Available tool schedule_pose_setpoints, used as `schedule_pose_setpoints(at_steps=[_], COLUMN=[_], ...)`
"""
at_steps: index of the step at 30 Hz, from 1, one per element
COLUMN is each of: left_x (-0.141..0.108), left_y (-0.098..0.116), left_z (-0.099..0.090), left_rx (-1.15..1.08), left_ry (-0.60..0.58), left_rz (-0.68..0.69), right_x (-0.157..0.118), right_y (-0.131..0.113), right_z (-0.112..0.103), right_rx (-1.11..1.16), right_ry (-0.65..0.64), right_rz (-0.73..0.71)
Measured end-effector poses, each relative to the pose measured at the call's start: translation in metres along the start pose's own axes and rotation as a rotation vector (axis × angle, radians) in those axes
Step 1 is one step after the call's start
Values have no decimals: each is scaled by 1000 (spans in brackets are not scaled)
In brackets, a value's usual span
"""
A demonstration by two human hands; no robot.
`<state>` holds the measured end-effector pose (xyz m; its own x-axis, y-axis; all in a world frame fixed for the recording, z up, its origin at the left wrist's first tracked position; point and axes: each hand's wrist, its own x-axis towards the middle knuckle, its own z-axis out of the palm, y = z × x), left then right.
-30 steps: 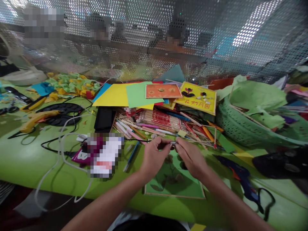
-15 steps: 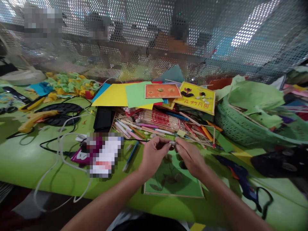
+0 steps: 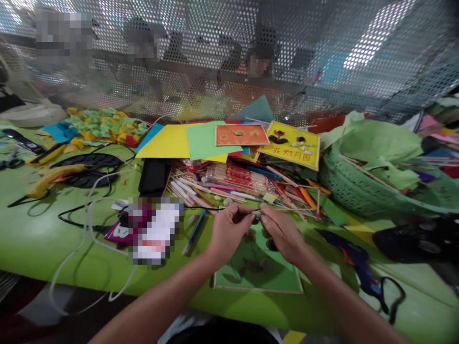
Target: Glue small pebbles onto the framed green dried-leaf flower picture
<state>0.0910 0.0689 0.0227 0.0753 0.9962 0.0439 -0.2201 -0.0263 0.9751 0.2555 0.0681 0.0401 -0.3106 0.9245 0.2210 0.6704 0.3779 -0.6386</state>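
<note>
Between the fingertips of both hands is a small greyish pebble [image 3: 256,213], partly covered by the fingers. My left hand [image 3: 229,231] pinches it from the left. From the right, the thumb and fingers of my right hand [image 3: 285,234] close on it. Beneath the hands lies a green picture card [image 3: 283,279] with a thin wooden stick border. Dark stem lines and several stone-like pieces [image 3: 265,264] show on the card, partly hidden by the hands and shadow.
Sticks and pens [image 3: 233,184] are piled behind my hands, below finished picture cards [image 3: 289,145]. A green basket [image 3: 358,181] and a blue glue gun [image 3: 360,267] are on the right. A phone [image 3: 158,234], cables and a yellow glue gun [image 3: 53,179] are on the left.
Both hands stay almost in place, still pinching the pebble. The view has shifted very slightly. Behind the perforated screen, a person on the right has moved.
</note>
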Motion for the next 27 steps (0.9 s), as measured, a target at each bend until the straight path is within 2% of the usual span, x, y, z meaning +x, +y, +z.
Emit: schedule_pose_setpoints(at_steps=[6, 11, 14, 22, 27], left_x=[1, 0, -1, 3, 4], left_y=[2, 0, -2, -1, -2], left_z=[0, 1, 0, -1, -1], left_rx=[-88, -8, 7, -120, -132], left_ry=[-6, -3, -5, -1, 10], left_rz=[-35, 10, 3, -54, -53], right_x=[-2, 0, 0, -2, 1], right_y=[3, 6, 9, 10, 2], right_z=[0, 1, 2, 4, 1], right_rx=[169, 256, 253, 217, 82], right_ry=[-38, -52, -34, -32, -53], right_rz=[69, 107, 89, 74, 36])
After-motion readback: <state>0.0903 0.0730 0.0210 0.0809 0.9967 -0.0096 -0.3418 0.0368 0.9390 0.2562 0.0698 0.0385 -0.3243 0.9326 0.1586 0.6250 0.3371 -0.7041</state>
